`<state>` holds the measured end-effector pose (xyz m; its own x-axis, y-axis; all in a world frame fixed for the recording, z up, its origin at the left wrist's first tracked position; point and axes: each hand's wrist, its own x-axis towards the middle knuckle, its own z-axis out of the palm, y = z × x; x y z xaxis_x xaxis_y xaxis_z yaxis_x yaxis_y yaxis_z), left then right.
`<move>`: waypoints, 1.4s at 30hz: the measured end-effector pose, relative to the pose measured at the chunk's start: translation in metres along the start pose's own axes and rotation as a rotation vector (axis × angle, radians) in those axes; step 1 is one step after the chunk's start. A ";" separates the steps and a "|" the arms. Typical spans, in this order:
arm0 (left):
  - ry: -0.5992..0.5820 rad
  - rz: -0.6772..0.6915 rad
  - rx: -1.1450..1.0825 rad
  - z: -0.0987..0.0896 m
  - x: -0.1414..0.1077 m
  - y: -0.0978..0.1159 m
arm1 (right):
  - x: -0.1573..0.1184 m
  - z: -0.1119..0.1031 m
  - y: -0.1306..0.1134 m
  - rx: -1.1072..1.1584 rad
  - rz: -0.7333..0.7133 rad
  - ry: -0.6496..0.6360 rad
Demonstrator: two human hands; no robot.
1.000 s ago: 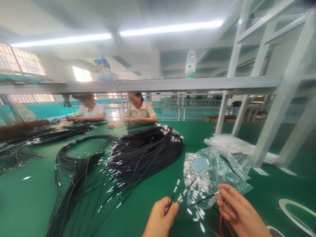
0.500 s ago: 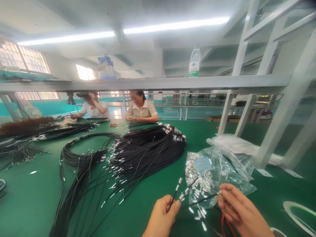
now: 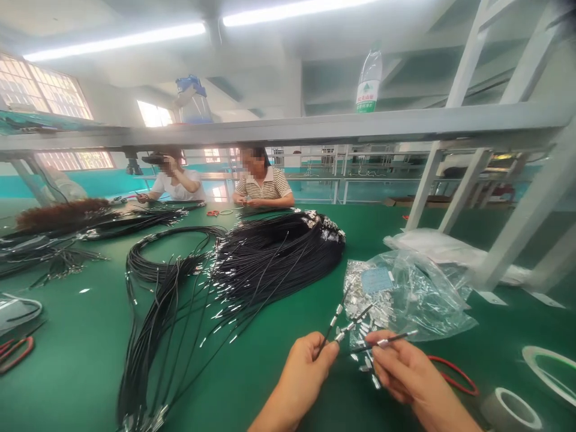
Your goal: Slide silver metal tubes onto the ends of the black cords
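While low over the green counter, left hand fingers pinched shut on metal-tipped black cords; right hand fingers closed around another cord, beside the ferrule bag.

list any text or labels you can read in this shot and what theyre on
Bottle on the shelf: green label with white characters, too blurred to read.
Blue slip in the clear bag of metal tips: print too small to read.
Tape rolls: no print visible.
Cords, and the one the left hand and right hand hold: no markings.
Nothing here reads legibly.
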<state>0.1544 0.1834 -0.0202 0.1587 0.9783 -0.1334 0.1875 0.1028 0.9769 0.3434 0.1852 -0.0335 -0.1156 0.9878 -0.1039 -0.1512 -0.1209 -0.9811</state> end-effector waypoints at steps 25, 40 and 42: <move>-0.008 -0.017 0.024 0.001 -0.001 0.001 | 0.012 -0.014 -0.002 -1.407 0.021 -0.169; -0.020 -0.048 -0.002 -0.001 0.000 0.001 | 0.016 -0.036 0.009 -0.940 -0.039 -0.146; -0.020 -0.053 0.000 -0.001 0.000 0.002 | 0.015 -0.040 0.006 -0.556 -0.012 -0.142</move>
<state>0.1538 0.1841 -0.0182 0.1676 0.9677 -0.1882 0.1963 0.1543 0.9683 0.3803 0.2032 -0.0480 -0.2532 0.9614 -0.1073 0.3816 -0.0026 -0.9243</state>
